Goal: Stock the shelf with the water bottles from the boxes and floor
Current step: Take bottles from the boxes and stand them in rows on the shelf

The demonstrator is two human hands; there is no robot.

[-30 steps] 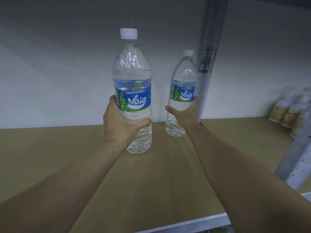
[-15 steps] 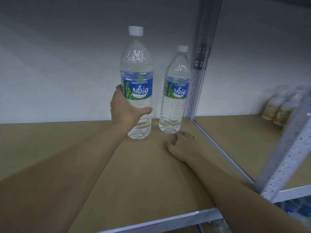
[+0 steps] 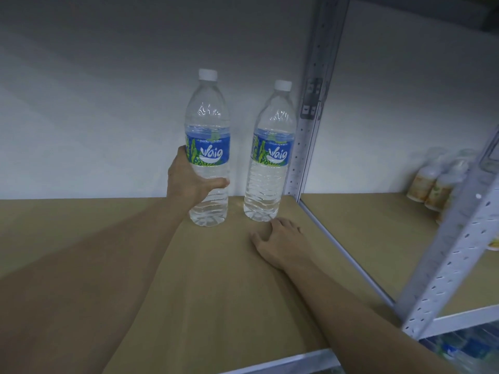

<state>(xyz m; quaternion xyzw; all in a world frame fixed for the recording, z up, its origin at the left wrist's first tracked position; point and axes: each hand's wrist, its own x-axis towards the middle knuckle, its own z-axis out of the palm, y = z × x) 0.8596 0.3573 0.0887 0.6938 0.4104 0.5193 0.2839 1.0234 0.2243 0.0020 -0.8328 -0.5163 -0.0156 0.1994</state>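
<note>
Water bottle L (image 3: 208, 157): standing upright at back of shelf board (image 3: 216, 292), near wall (image 3: 108, 103); base looking down on the board.
Water bottle R (image 3: 271, 160): standing just right of it, small gap btwn, close to post (image 3: 310, 136).
L hand (image 3: 189, 182): gripping bottle L's lower half, thumb crossing front below label.
R hand (image 3: 280, 244): lying flat on board just in front of bottle R, fingers loose, holding nothing.
Step (my read): seating bottle L beside its neighbour.
Doing it well: keeping base flat before letting go, label facing out, lining up w/ bottle R, not bumping it.
</note>
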